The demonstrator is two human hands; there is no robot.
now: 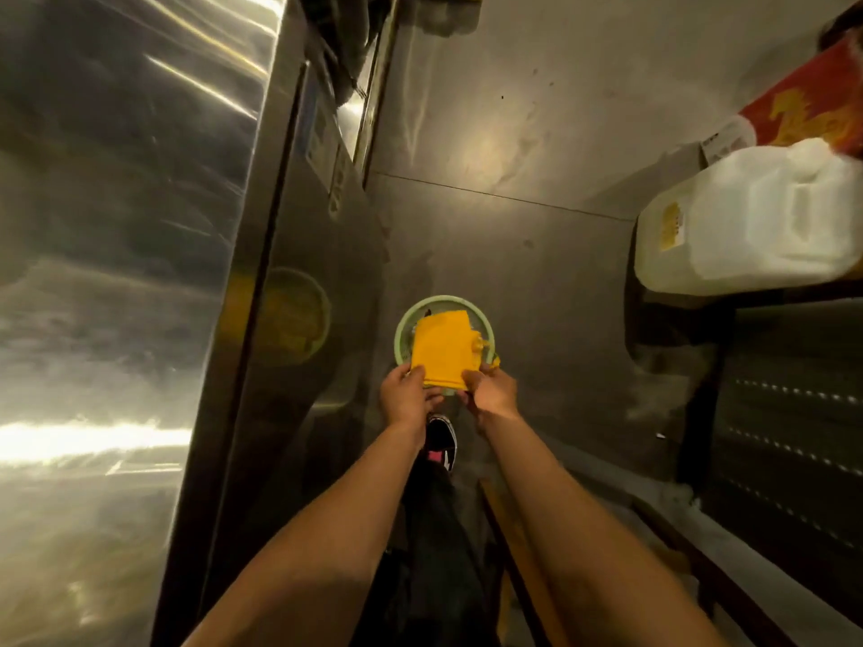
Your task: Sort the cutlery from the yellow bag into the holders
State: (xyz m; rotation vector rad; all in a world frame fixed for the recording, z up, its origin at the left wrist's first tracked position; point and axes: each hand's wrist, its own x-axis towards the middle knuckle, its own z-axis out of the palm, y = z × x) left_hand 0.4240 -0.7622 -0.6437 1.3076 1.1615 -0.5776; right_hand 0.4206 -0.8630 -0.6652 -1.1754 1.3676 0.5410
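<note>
Nearest, a black shoe point(442, 436) stands on the grey floor point(513, 179). Just beyond it, the left hand point(407, 395) and right hand point(491, 389) pinch the near edge of the yellow bag point(444, 350), which lies across a pale green basket point(402, 325). A steel cabinet point(140, 226) borders the left and a white jug point(756, 226) the right, with bare floor running ahead between them.

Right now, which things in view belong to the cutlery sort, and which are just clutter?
Job:
yellow bag, gripped at its near edge by left hand and right hand
green basket under the bag

Lying about:
white jerrycan
red carton
</note>
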